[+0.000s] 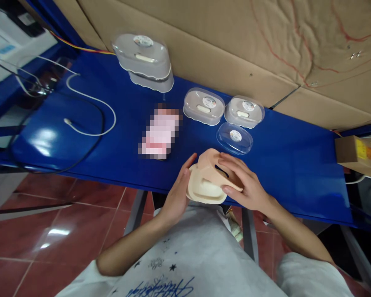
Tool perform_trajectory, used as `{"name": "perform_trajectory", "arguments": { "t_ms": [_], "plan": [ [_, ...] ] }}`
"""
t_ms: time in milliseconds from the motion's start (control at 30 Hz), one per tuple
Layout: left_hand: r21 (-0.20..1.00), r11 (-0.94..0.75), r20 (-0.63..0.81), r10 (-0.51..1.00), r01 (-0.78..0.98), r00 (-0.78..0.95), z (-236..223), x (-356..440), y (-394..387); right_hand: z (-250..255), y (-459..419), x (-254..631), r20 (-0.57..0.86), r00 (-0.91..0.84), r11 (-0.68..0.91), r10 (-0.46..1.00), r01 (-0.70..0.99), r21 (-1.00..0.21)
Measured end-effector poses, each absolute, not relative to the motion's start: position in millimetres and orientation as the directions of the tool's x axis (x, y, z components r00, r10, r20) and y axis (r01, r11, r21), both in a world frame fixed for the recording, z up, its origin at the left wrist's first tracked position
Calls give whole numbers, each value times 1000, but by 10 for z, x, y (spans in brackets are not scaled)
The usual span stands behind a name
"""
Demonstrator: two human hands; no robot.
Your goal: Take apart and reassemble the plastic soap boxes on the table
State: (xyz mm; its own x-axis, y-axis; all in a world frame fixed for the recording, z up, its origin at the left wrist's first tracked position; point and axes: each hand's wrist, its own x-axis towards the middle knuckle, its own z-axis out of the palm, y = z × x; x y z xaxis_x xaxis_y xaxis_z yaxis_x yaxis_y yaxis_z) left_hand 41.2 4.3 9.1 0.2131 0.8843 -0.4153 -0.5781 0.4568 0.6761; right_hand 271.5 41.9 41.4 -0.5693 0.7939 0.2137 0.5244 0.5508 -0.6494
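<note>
A cream shallow plastic tray (209,194) is at the table's front edge, near my body. My left hand (177,199) grips the tray's left side, thumb and fingers along its edge. My right hand (249,183) pinches a peach-coloured curved plastic piece (208,161) with a dark oval slot in it. That piece is tilted over the back and right part of the tray and hides some of it. Just beyond lies a clear oval plastic lid (235,138) with a round sticker. I cannot tell whether the two pieces are joined.
Behind the lid stand two clear-lidded containers (204,107) (244,111), with a taller stack (144,62) farther left. A pixelated pink rectangle (160,134) covers something on the blue table (284,165). A white cable (114,117) curls at left; a cardboard box (358,154) sits at right.
</note>
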Motion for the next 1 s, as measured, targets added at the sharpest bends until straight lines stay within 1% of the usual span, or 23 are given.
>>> {"name": "perform_trajectory", "arguments": {
  "t_ms": [67,100,133,167,200,233,300,333,400,433,500,567,600,667,700,767,833,900,967,1000],
  "plan": [
    [843,306,-289,951,-444,108,33,373,53,368,473,2792,218,-559,577,800,619,-532],
    [918,208,-199,978,-338,62,10,350,62,343,501,2828,216,-549,579,807,667,-469],
    [974,97,-92,995,-205,33,-9,328,71,318,533,2863,211,-541,576,814,705,-413],
    [999,-16,17,999,-51,34,-24,310,80,293,569,2895,206,-538,575,817,732,-367],
    [986,-123,117,991,114,60,-35,296,85,269,610,2926,201,-544,579,815,747,-327],
    [937,-222,201,974,271,103,-44,289,88,248,654,2953,191,-555,587,809,755,-292],
    [778,-377,313,926,503,210,-64,297,79,213,753,2993,178,-579,606,796,763,-226],
    [698,-434,344,901,570,265,-75,311,68,202,802,3005,175,-585,610,792,768,-195],
    [577,-521,357,853,629,380,-95,347,36,199,882,3009,158,-585,605,795,782,-149],
    [541,-552,346,834,634,430,-100,366,17,210,904,3000,146,-584,601,799,788,-133],
    [510,-587,329,809,630,487,-90,389,-20,257,889,2959,132,-587,600,799,791,-115],
    [523,-590,355,807,616,472,-51,375,-49,318,776,2885,153,-598,615,787,780,-112],
    [548,-582,383,813,601,439,-25,350,-58,342,684,2839,174,-617,639,767,760,-118],
    [635,-543,430,840,550,332,28,269,-65,357,456,2739,203,-689,717,696,685,-132],
    [689,-510,437,859,514,267,47,219,-66,345,337,2691,202,-738,765,644,630,-136],
    [800,-423,404,904,425,139,58,125,-72,294,127,2613,205,-792,817,575,566,-108],
    [904,-323,327,944,279,37,39,64,-91,243,-11,2567,263,-789,828,556,553,-90],
    [977,-205,207,978,56,-29,18,53,-126,233,-77,2546,360,-733,810,577,568,-143],
    [980,-32,23,999,-198,-46,33,78,-159,270,-100,2525,440,-652,782,618,572,-250],
    [945,77,-91,995,-317,-29,60,96,-168,298,-103,2508,466,-615,767,636,568,-297]
  ]
}}
